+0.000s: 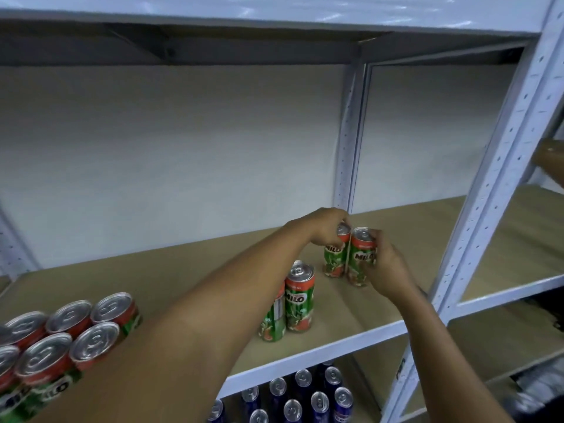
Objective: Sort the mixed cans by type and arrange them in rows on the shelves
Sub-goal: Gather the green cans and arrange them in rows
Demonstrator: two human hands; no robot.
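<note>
Two green Milo cans stand side by side toward the back right of the brown shelf board (189, 270). My left hand (323, 228) grips the left one (335, 261) from above. My right hand (386, 270) holds the right one (361, 259) round its side. Two more Milo cans (299, 297) stand together nearer the front edge. A cluster of several Milo cans (61, 337) fills the shelf's front left, partly hidden by my left forearm. Several blue cans (305, 395) stand in rows on the shelf below.
A white metal upright (488, 209) frames the shelf on the right, and a second one (348, 148) stands at the back. The shelf above (274, 16) overhangs. A neighbouring bay (503, 245) lies to the right, with a brown object (549, 157) at the frame's edge.
</note>
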